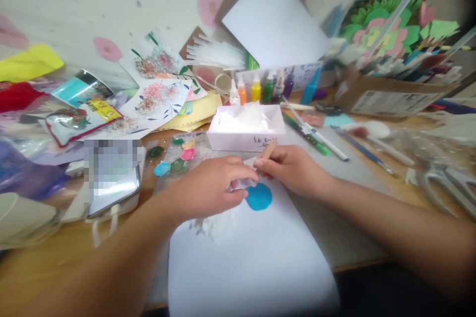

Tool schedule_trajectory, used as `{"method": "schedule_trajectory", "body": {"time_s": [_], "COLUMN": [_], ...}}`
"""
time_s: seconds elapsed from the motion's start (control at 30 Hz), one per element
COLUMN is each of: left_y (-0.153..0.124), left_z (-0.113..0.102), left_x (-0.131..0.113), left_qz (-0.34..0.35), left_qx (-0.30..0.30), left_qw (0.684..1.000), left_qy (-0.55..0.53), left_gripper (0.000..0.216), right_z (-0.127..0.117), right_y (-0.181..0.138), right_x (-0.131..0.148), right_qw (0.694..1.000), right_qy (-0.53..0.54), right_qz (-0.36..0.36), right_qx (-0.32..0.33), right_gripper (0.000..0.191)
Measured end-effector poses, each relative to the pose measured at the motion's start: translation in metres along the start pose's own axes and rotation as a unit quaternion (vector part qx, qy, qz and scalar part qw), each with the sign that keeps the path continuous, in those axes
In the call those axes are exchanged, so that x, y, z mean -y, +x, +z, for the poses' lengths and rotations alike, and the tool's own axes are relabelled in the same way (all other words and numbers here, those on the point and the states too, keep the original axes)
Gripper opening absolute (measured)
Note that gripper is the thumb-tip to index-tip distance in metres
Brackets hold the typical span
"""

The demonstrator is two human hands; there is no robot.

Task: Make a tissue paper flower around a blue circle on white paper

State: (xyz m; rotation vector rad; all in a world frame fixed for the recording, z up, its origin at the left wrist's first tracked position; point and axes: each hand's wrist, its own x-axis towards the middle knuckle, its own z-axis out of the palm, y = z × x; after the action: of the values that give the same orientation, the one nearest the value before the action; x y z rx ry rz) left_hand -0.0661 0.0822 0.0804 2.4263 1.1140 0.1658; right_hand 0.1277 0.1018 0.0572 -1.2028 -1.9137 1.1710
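Left hand (211, 188), right hand (293, 171): fingertips together.

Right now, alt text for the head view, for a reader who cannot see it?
Two hands meet over a white paper sheet beside a blue disc: the right hand holds a wooden stick, the left hand pinches a white scrap. Behind: a white box and coloured squeeze bottles.

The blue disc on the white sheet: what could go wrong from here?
1. The wooden stick in the right hand is close above the blue disc; it might smear or dent it.
2. The white sheet hangs past the near edge of the table under the left hand; it could slip.
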Motion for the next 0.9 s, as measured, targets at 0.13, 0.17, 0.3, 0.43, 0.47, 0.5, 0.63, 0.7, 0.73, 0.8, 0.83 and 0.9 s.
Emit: {"method": "schedule_trajectory", "body": {"time_s": [0.13,0.17,0.3,0.43,0.47,0.5,0.63,0.7,0.73,0.8,0.83,0.9], "left_y": [0.0,0.0,0.0,-0.003,-0.004,-0.004,-0.003,-0.003,-0.003,-0.003,-0.004,-0.003], "left_z": [0.002,0.004,0.007,0.009,0.009,0.009,0.01,0.011,0.011,0.012,0.013,0.013], "left_x": [0.0,0.0,0.002,0.002,0.002,0.002,0.003,0.004,0.004,0.005,0.005,0.006], "left_qz": [0.002,-0.002,-0.008,-0.006,-0.008,-0.01,-0.01,-0.007,-0.007,-0.007,-0.008,-0.012], "left_qx": [0.017,0.019,0.01,-0.01,-0.014,-0.018,-0.025,-0.028,-0.03,-0.03,-0.031,-0.035], "left_qw": [0.999,0.998,0.998,0.997,0.997,0.997,0.997,0.997,0.997,0.997,0.997,0.997], "left_qy": [0.05,0.057,0.064,0.077,0.079,0.08,0.075,0.073,0.071,0.068,0.067,0.068], "left_gripper": [0.024,0.022,0.02,0.012,0.011,0.011,0.013,0.014,0.014,0.014,0.014,0.015], "right_z": [0.001,0.0,-0.017,-0.045,-0.049,-0.052,-0.048,-0.042,-0.039,-0.037,-0.038,-0.043], "right_y": [0.0,0.0,0.003,0.023,0.03,0.038,0.062,0.067,0.067,0.066,0.064,0.058], "right_x": [0.001,0.002,0.01,0.02,0.021,0.021,0.017,0.014,0.014,0.014,0.016,0.02], "right_qw": [1.0,1.0,0.994,0.966,0.961,0.957,0.944,0.938,0.936,0.933,0.933,0.937], "right_qy": [-0.015,-0.017,-0.051,-0.161,-0.187,-0.209,-0.267,-0.281,-0.282,-0.275,-0.267,-0.248], "right_qz": [0.005,0.008,-0.007,-0.06,-0.056,-0.05,-0.019,-0.007,-0.002,0.006,0.008,0.008], "right_qx": [0.014,0.013,-0.094,-0.195,-0.197,-0.195,-0.193,-0.202,-0.211,-0.233,-0.24,-0.246], "right_gripper": [0.024,0.025,0.032,0.028,0.026,0.025,0.022,0.022,0.019,0.015,0.015,0.016]}}
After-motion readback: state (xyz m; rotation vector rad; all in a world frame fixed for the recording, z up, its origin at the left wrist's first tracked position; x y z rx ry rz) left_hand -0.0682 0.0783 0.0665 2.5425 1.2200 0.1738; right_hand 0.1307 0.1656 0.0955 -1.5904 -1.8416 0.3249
